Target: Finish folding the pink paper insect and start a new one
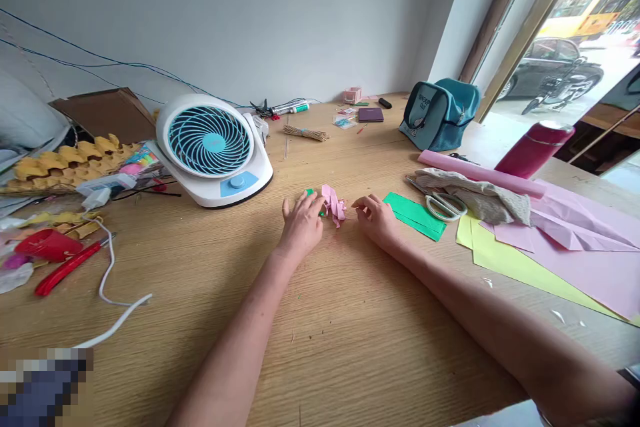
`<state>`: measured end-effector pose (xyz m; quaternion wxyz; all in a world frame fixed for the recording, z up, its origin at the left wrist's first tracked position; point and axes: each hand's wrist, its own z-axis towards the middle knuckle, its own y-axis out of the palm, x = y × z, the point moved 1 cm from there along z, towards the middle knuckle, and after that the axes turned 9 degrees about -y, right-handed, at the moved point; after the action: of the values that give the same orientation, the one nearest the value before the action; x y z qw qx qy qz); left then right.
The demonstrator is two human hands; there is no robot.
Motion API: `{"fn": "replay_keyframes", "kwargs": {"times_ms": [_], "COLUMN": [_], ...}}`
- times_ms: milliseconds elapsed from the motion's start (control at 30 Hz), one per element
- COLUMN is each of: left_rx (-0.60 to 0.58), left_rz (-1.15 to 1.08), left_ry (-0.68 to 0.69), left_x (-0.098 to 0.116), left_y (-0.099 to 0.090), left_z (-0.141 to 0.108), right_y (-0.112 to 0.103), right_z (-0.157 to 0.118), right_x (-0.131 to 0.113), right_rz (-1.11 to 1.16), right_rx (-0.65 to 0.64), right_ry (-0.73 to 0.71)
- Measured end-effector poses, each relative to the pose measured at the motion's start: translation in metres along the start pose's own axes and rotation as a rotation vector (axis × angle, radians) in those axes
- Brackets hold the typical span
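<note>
Paper: a small crumpled, pleated pink piece (333, 205) lies on the table (280, 353), between the person's two hands. A green scrap (310, 191) shows beside it, at the left fingertips.
Left hand: the hand (303, 217) is palm down, fingers loosely spread, just beside the pink piece's left edge; whether its grip has hold of the green scrap cannot be told.
Right hand: fingers curled, thumb near forefinger, the hand (376, 215) is just right of the pink piece; whether its grip pinches anything thin cannot be told.
Paper's feel: probably very light, soft and springy at the folds, easy to tear or flatten; not likely slippery.
Where to hold: best pinched gently with fingertips at its gathered, thicker middle, sparing the loose edges.
Near the right hand: a folded green sheet (415, 215), then scissors (447, 207) with pale handles.
Bag lettering: the blue-green bag (453, 121) at the back carries a cartoon figure and dark capitals, apparently "SNOOPY" over "CLUB", the endings unclear.
Fan label: a mark sits on the hub of the white fan (227, 192), too small to read.
</note>
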<state>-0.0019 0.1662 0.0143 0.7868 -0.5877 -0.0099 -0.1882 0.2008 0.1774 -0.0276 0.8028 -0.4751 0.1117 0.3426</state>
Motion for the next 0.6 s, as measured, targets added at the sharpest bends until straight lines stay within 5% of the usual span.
{"fn": "replay_keyframes", "kwargs": {"times_ms": [267,600], "left_rx": [0.281,0.345], "left_rz": [-0.191,-0.450], "left_ry": [-0.077,-0.316], "left_x": [-0.032,-0.059], "left_y": [-0.014,0.015], "left_z": [-0.030,-0.041], "right_y": [-0.005,-0.005], "right_z": [-0.006,-0.010], "right_x": [-0.004,-0.002], "right_rz": [0.029,0.063], "right_rx": [0.090,0.089], "right_ry": [-0.112,-0.201]}}
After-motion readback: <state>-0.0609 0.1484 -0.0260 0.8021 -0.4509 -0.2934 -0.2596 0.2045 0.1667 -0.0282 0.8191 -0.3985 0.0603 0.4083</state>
